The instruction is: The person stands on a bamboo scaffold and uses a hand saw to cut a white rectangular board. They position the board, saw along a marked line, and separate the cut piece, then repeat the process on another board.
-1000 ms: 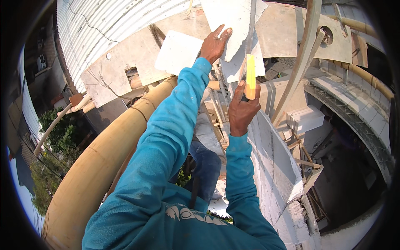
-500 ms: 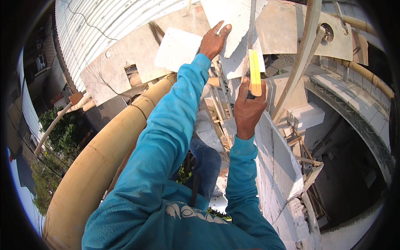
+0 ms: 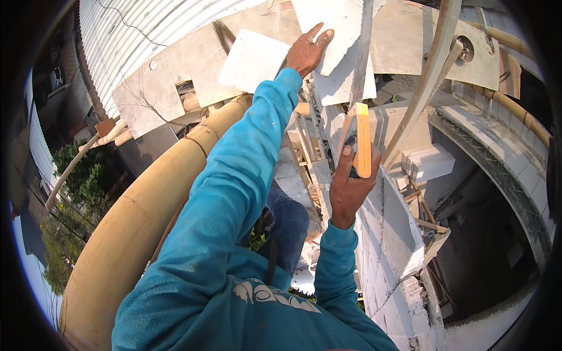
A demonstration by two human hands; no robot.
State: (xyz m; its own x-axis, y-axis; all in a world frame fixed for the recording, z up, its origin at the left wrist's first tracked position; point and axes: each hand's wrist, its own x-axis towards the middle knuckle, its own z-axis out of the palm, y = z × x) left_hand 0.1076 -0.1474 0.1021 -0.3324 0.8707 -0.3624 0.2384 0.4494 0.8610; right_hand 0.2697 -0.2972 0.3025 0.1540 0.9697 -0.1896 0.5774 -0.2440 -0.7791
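My right hand point(image 3: 351, 190) is closed round the orange-yellow handle of a hand saw point(image 3: 363, 140). Its long grey blade points away from me and runs along the right side of a jagged-edged white slab point(image 3: 341, 38). On the left edge of that slab lies my left hand point(image 3: 305, 54), its thumb and forefinger stretched out and apart; the other fingers are mostly hidden. Left of this hand is a squarish white piece point(image 3: 253, 61). Another white piece point(image 3: 345, 85) shows beneath the slab and the blade.
A thick bamboo pole point(image 3: 146, 205) runs along my left. Wooden posts point(image 3: 424, 82) rise at the right, beside a white block wall point(image 3: 386, 234) and a dark deep opening point(image 3: 486, 234). Beyond lie worn flat boards point(image 3: 152, 105) and a corrugated roof sheet point(image 3: 175, 26).
My right hand has drawn the saw back toward me, and its handle has tilted so that more of its side shows. The left hand stays on the slab.
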